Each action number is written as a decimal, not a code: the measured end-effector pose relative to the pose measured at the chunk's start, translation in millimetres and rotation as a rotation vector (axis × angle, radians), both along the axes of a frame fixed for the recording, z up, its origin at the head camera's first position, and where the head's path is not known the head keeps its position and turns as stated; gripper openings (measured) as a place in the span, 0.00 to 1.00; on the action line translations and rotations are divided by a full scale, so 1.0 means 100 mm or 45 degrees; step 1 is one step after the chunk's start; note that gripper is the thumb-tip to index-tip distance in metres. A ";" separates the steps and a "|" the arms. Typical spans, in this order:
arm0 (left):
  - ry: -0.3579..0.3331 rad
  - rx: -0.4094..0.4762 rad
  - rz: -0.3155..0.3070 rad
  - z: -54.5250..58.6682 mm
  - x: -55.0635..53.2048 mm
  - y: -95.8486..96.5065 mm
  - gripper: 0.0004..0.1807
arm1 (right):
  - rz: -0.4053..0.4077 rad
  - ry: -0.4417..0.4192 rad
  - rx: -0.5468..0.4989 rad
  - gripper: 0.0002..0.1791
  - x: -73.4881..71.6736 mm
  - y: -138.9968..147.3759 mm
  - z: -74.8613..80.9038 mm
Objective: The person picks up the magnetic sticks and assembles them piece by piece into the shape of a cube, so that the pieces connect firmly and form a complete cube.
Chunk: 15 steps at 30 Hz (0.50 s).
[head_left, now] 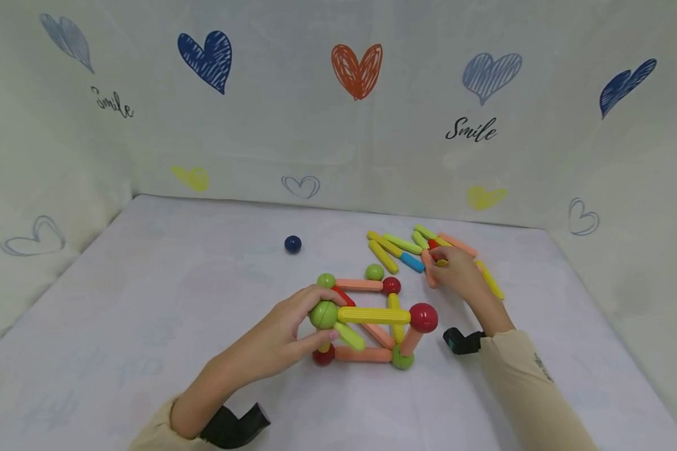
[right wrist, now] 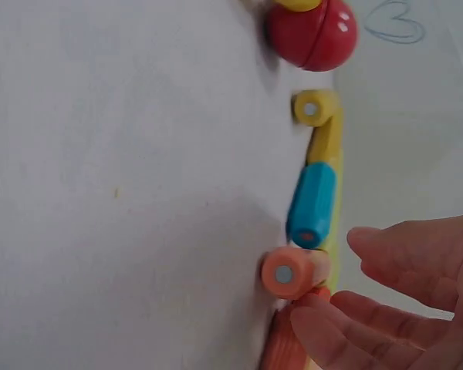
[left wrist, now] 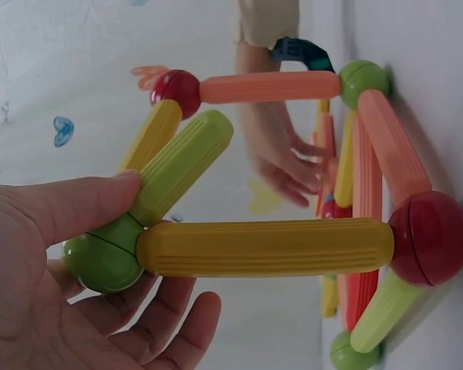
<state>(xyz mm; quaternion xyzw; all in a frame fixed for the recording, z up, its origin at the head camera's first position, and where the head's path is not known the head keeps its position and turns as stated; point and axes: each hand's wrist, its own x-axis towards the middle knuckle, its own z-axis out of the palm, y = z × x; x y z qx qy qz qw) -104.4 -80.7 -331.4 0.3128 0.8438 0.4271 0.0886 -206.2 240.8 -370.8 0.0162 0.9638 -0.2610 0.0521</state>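
My left hand (head_left: 288,332) pinches a green ball (left wrist: 104,258) at an upper corner of a frame built from magnetic rods and balls. From that ball run a yellow rod (head_left: 374,316) to a red ball (head_left: 424,317) and a light green rod (left wrist: 184,166) whose far end is free. Salmon rods (head_left: 363,354) form part of the base. My right hand (head_left: 459,272) is at the loose rods at the back right, thumb and fingers apart. In the right wrist view its fingertips are right by a salmon rod (right wrist: 285,274), with a blue rod (right wrist: 312,204) beside it.
Loose yellow rods (head_left: 382,255) and light green rods (head_left: 403,243) lie left of my right hand. A dark blue ball (head_left: 293,244) sits alone farther back, and a green ball (head_left: 375,272) rests just behind the frame. A patterned cloth wall (head_left: 316,138) borders the white table (head_left: 163,263).
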 end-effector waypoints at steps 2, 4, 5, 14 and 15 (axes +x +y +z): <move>-0.015 0.007 -0.002 0.00 0.00 0.00 0.18 | 0.031 -0.009 0.062 0.23 -0.08 -0.02 -0.03; -0.021 0.014 -0.004 -0.01 0.00 -0.01 0.18 | 0.048 -0.044 0.115 0.19 -0.14 -0.05 -0.05; -0.025 0.018 -0.005 -0.02 0.00 -0.01 0.18 | 0.060 -0.069 0.134 0.17 -0.16 -0.06 -0.04; -0.004 0.032 -0.018 -0.02 -0.01 0.00 0.18 | 0.106 -0.294 0.217 0.11 -0.27 -0.11 -0.03; -0.005 0.033 -0.019 -0.02 -0.01 0.00 0.18 | 0.105 -0.299 0.202 0.11 -0.27 -0.11 -0.03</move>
